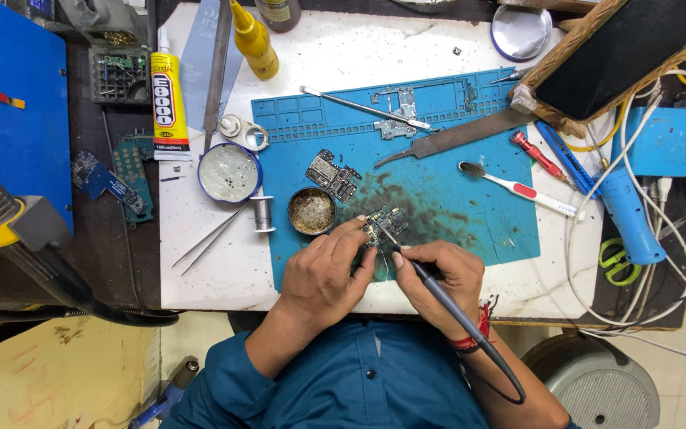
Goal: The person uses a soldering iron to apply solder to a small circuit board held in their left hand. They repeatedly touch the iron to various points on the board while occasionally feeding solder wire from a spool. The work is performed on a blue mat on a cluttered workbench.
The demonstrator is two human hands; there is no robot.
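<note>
Green circuit board (385, 222) pinched at left-hand fingers (361, 238)

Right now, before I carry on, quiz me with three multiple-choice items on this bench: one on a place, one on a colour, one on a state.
1. Where does the small round tin of brownish paste sit?
A. on the left edge of the blue mat
B. on the floor
C. on the blue case at left

2. What colour is the toothbrush handle?
A. green
B. white with red
C. black

3. What is the right hand doing?
A. lying flat and empty
B. holding scissors
C. gripping a soldering iron with its tip at the small circuit board

Answers: 1 A, the tin stands on the mat's left edge. 2 B, white handle with a red patch. 3 C, fingers wrap the dark handle while the left hand steadies the board.
</note>
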